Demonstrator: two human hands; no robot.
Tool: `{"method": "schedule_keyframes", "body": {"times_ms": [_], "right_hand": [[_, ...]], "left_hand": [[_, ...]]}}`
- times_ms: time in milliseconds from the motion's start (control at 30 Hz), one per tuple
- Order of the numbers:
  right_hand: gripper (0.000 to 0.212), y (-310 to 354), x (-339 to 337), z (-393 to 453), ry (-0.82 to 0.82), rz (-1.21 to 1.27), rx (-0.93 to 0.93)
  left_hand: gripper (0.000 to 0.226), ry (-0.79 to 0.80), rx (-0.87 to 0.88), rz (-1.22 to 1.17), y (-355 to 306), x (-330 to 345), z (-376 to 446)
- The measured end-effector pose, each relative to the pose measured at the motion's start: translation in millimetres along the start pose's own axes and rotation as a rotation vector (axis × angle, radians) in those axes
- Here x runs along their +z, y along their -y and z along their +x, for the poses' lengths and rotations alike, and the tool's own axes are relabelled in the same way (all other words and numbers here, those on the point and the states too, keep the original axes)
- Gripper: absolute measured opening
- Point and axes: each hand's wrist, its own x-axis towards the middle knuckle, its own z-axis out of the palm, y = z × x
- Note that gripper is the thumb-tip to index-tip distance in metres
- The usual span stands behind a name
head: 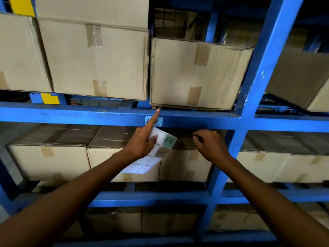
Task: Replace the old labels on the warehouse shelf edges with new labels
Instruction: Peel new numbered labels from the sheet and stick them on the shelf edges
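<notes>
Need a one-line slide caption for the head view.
Left hand, holding a label sheet, presses a light-blue label onto the blue shelf beam; right hand hovers nearby.

A: Any room above the blue beam?
B: Barely. 3 cardboard boxes sit along it; only a narrow gap between 2 of them.
A: Below?
B: A dark open strip over the lower boxes. The upright post blocks the right.

left hand with forefinger outstretched, right hand loosely curled
</notes>
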Motion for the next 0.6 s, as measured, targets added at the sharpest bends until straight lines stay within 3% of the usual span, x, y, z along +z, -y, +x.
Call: {"method": "schedule_keyframes", "body": {"times_ms": [167,400,600], "right_hand": [[0.026,-16.6,-44.3,-29.2,-0.172,0.201,0.059],[0.039,-32.4,-98.1,-50.6,-0.383,0.401,0.162],[0.054,-43.3,-150.4,-49.9,-0.616,0.244,0.152]], "left_hand": [[0.083,-0.014,-0.131,-0.446,-54.9,13.1,17.5],[0.077,0.074,-0.065,-0.846,-131.0,35.5,44.4],[0.061,0.047,0.014,-0.935,-186.9,52.9,75.4]]}}
